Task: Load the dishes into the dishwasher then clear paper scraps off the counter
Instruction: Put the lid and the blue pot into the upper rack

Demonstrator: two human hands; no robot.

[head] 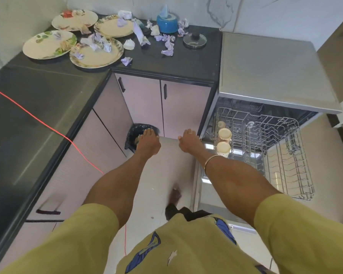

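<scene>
Both hands out front and empty, plates waiting on the far counter.

Left hand (pixel 148 143) and right hand (pixel 188 142) reach forward, fingers straight and close together, holding nothing. Four plates (pixel 48 44) sit far left on the black counter (pixel 166 62), paper scraps (pixel 167 48) strewn on and around them. The dishwasher rack (pixel 285 155) stands pulled out on the right, cups (pixel 224 134) lined up along its left side. Risk, I'd say: scraps riding a lifted plate could spill into the rack, and that open door sits right beside the legs, an easy trip.
</scene>
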